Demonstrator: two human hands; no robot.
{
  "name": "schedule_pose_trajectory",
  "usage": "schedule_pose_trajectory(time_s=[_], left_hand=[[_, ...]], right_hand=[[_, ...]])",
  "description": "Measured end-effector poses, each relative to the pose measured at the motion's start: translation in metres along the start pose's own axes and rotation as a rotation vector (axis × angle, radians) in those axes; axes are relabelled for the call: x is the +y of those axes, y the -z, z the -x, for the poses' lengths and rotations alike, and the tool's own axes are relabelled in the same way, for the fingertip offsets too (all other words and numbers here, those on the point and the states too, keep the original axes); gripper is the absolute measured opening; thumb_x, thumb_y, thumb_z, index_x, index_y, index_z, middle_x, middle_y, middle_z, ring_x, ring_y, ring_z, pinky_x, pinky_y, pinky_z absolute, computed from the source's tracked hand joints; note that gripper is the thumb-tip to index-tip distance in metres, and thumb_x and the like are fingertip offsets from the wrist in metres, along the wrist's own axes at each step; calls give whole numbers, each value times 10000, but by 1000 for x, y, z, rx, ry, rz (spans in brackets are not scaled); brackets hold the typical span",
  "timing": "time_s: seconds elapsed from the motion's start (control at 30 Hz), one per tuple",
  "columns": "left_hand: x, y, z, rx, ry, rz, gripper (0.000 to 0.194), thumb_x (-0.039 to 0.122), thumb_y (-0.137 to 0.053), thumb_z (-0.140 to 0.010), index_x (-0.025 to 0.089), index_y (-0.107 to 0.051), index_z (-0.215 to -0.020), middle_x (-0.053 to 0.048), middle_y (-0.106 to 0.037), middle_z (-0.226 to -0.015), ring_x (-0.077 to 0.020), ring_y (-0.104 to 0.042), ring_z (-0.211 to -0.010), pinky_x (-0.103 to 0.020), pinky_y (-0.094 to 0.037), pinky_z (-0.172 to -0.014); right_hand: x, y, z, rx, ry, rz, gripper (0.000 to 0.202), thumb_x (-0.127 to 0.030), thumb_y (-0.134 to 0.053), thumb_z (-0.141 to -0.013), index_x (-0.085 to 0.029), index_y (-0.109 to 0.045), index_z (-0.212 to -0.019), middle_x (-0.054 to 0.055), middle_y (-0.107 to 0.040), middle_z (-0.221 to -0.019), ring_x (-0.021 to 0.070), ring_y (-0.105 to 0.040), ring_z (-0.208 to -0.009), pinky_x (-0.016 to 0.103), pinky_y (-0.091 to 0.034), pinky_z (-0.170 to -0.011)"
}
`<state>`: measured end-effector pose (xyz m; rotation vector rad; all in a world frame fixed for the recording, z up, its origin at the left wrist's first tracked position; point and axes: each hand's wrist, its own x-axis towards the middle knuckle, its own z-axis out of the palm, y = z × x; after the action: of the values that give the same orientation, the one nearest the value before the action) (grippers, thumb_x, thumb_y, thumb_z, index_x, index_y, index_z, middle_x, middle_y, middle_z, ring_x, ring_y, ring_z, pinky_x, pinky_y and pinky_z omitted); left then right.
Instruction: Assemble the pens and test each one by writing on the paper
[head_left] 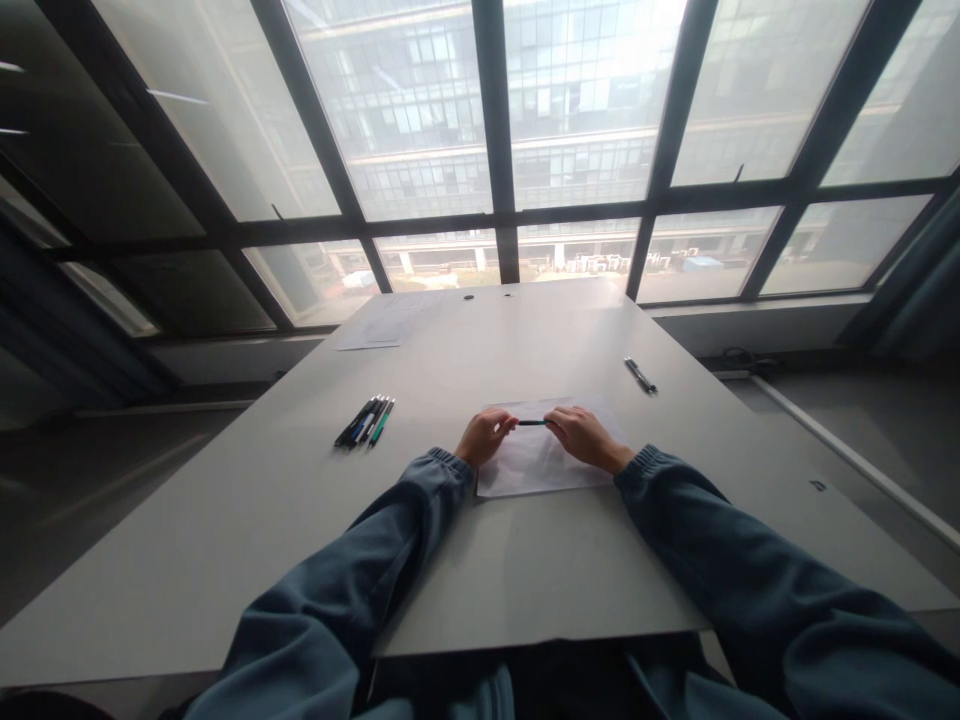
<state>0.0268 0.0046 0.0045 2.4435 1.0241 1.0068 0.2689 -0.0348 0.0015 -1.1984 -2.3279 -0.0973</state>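
Note:
A slim dark pen (532, 422) lies level between my two hands, over a white sheet of paper (540, 482). My left hand (484, 437) pinches its left end with thumb and fingers. The other end is in the closed fingers of my right hand (585, 437). Part of the pen is hidden by the fingers at both ends. Both hands are above the sheet, which lies flat on the white table (450, 580).
Left of the paper lies a bunch of several pens (365, 422), one of them green. Another pen or pair of pens (640, 375) rests to the right. More paper (390, 322) is at the far left, near the windows. A small dark mark (817, 486) shows at right.

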Motion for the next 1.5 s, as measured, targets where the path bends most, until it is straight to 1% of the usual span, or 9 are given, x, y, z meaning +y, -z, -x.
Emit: schedule_pose_trajectory(time_s=[0.27,0.53,0.63,0.73,0.83,0.93,1.03,1.23,1.5], left_hand=[[-2,-2,0,44,-27,-3,312,435,-588,-924,180,-680,-772,-29,-675,-754,-166,-602,-749,-289,-476,-725],[-4,-4,1,71,-67,14,109,303,-714,-847,199,-682,-844,-22,-679,-807,-171,-610,-808,-297,-497,-734],[-4,-3,0,84,-70,15,158,329,-743,-820,201,-683,-892,-25,-685,-828,-176,-614,-825,-302,-499,-743],[-3,-2,0,101,-24,8,197,386,-675,-873,196,-687,-924,-31,-688,-835,-174,-613,-811,-306,-493,-749],[-1,-1,0,72,1,-14,295,419,-562,-942,188,-694,-816,-37,-685,-788,-177,-606,-784,-313,-480,-758],[0,0,0,42,-8,-24,383,451,-538,-947,184,-680,-712,-35,-680,-731,-180,-605,-759,-315,-469,-769],[-1,0,-1,42,-2,-22,408,461,-530,-949,184,-676,-687,-31,-677,-710,-176,-607,-743,-308,-465,-769],[-1,0,-1,60,-12,-19,381,449,-565,-932,182,-672,-682,-27,-667,-694,-169,-600,-717,-305,-471,-744],[-1,-1,0,90,-63,-3,142,341,-699,-857,203,-697,-824,-25,-686,-775,-174,-606,-774,-316,-504,-745]], right_hand=[[1,-1,1,11,-1,-1,160,-238,-495,-997,-190,-639,-947,51,-687,-892,165,-596,-778,272,-380,-770],[0,0,0,1,-14,-2,154,-238,-507,-992,-191,-646,-943,53,-687,-885,167,-601,-790,270,-381,-776],[0,0,0,3,-13,-1,163,-235,-499,-996,-192,-647,-941,52,-689,-889,167,-603,-791,272,-380,-778],[0,-1,0,9,-17,3,162,-233,-499,-996,-193,-646,-940,47,-693,-891,166,-604,-782,275,-376,-775],[0,-1,0,7,-18,-1,161,-236,-499,-996,-194,-645,-944,48,-695,-895,166,-604,-783,275,-371,-776],[0,0,0,0,-11,-3,171,-242,-490,-1001,-191,-643,-944,53,-695,-895,166,-604,-788,274,-369,-777],[0,1,0,0,-6,-4,174,-235,-486,-1001,-188,-643,-944,52,-693,-891,162,-602,-778,274,-368,-771],[0,0,0,5,-12,-2,167,-236,-498,-996,-188,-649,-942,54,-692,-888,162,-601,-775,275,-372,-772],[1,1,0,-6,-13,-9,172,-230,-493,-996,-190,-653,-950,57,-694,-895,165,-606,-792,274,-380,-777]])
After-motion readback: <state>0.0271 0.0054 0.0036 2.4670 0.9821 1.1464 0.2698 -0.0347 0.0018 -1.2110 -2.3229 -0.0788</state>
